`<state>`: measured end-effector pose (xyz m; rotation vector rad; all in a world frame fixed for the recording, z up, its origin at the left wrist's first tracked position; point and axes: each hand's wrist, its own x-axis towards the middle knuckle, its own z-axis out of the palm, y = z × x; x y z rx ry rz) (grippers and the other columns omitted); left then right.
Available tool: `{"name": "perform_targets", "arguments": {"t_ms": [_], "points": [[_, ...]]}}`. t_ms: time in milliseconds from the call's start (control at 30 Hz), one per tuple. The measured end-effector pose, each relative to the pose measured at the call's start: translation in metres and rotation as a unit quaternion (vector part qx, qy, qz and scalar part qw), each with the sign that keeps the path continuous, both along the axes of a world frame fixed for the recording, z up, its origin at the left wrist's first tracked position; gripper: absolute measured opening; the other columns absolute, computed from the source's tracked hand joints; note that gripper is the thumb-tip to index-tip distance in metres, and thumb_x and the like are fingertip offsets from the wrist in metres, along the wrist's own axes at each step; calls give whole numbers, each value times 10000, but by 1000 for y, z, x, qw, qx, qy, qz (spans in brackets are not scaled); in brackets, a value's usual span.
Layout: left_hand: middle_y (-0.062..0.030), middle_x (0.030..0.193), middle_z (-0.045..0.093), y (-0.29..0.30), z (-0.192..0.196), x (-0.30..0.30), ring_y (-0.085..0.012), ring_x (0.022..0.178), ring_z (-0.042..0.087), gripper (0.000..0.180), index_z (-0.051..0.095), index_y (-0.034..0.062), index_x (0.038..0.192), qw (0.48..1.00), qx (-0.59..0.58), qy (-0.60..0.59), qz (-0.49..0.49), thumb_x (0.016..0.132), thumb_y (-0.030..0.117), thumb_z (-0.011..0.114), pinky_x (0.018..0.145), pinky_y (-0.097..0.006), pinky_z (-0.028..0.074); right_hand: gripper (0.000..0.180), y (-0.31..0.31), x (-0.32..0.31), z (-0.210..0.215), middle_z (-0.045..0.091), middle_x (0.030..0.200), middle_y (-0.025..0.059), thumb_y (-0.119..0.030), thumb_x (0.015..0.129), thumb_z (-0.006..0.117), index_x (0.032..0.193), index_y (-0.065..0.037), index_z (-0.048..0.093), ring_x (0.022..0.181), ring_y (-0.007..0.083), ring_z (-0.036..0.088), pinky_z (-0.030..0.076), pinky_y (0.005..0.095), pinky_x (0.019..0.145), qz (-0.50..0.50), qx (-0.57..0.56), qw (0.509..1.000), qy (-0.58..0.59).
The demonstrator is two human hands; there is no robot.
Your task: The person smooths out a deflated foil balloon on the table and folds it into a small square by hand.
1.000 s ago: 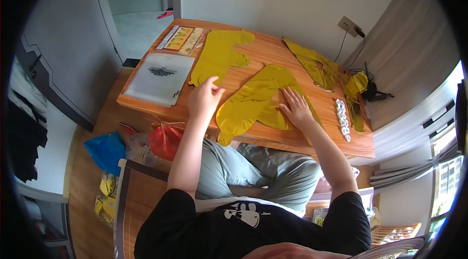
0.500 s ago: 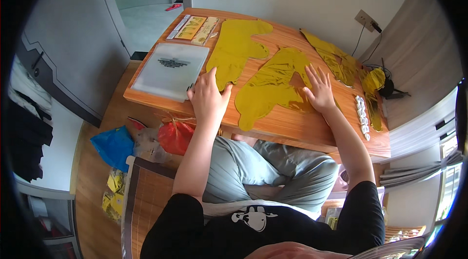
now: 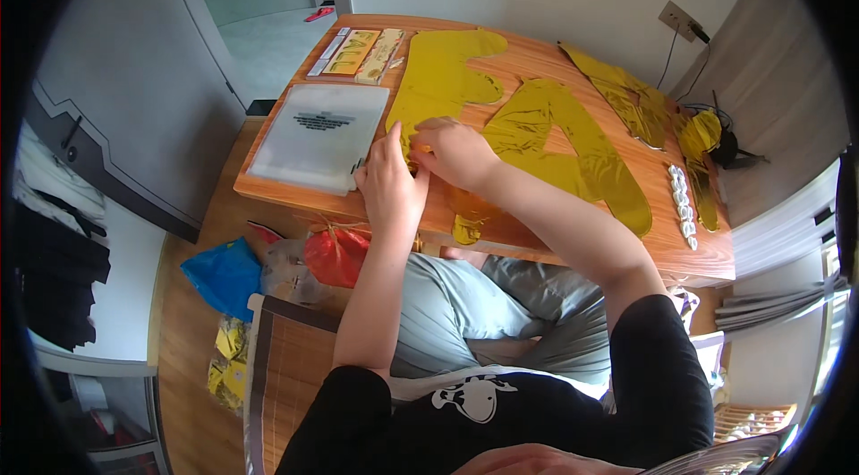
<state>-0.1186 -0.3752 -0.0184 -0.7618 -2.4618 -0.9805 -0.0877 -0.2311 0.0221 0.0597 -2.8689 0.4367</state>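
A flat, gold letter-shaped foil balloon [image 3: 438,72] lies on the wooden table [image 3: 510,247]. At its lower end, my left hand [image 3: 390,180] and my right hand [image 3: 455,153] come together, fingers bent and closed on the foil. My fingers partly cover the spot they grip. To the right, a second flat gold foil balloon [image 3: 601,173], with a triangular gap in it, lies spread out, its lower left part hidden beneath my right forearm.
Left of my hands lies a translucent plastic bag [image 3: 318,139], with a printed package [image 3: 356,55] behind it. More gold foil [image 3: 613,90] lies far right, near a row of small white pieces [image 3: 682,207]. Bags, one blue [image 3: 222,276] and one red [image 3: 338,253], sit below the table edge.
My right hand has left the second balloon and moved left to join my left hand at the first balloon's lower end. The second balloon now lies more spread out.
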Motion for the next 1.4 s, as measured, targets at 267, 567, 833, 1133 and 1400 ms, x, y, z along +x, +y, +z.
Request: {"name": "perform_targets", "arguments": {"t_ms": [267, 567, 833, 1133, 1400], "points": [[-134, 1320, 598, -2, 2, 2, -303, 1267, 571, 689, 452, 112, 1464, 1000, -6, -4, -8, 867, 210, 782, 1032, -515, 383, 224, 6, -17, -16, 735, 1029, 117, -328, 880, 717, 956, -136, 804, 988, 314, 703, 573, 440, 862, -30, -45, 998, -20], [-115, 1242, 651, -4, -1, -1, -296, 1187, 611, 582, 533, 118, 1388, 1000, 6, 21, -3, 881, 269, 776, 1024, -479, 399, 319, 21, -47, -8, 714, 1051, 175, -312, 991, 622, 1093, -24, 713, 986, 352, 669, 526, 417, 854, -81, -165, 982, -34], [-77, 1087, 701, -4, -7, -3, -298, 1058, 648, 349, 676, 131, 1155, 999, 0, 30, -14, 858, 268, 798, 938, -463, 425, 708, 70, -76, -18, 696, 1130, 261, -602, 939, 670, 1238, 38, 618, 1133, 375, 648, 487, 454, 948, -70, -256, 958, 111], [-73, 1118, 682, -1, -2, 0, -286, 1092, 637, 342, 673, 136, 1157, 1000, -1, 7, -13, 870, 277, 793, 960, -460, 424, 244, 217, -40, 28, 717, 980, 73, -175, 878, 832, 1048, -38, 724, 795, 160, 652, 563, 311, 640, -321, -543, 763, 141], [-65, 1174, 647, 0, -4, 1, -281, 1137, 614, 311, 667, 136, 1169, 1000, -16, 9, -4, 900, 260, 764, 984, -478, 410, 256, 309, 59, 104, 676, 992, 125, -167, 950, 749, 1076, 17, 624, 805, 185, 650, 575, 322, 646, -420, -447, 640, 463]]}}
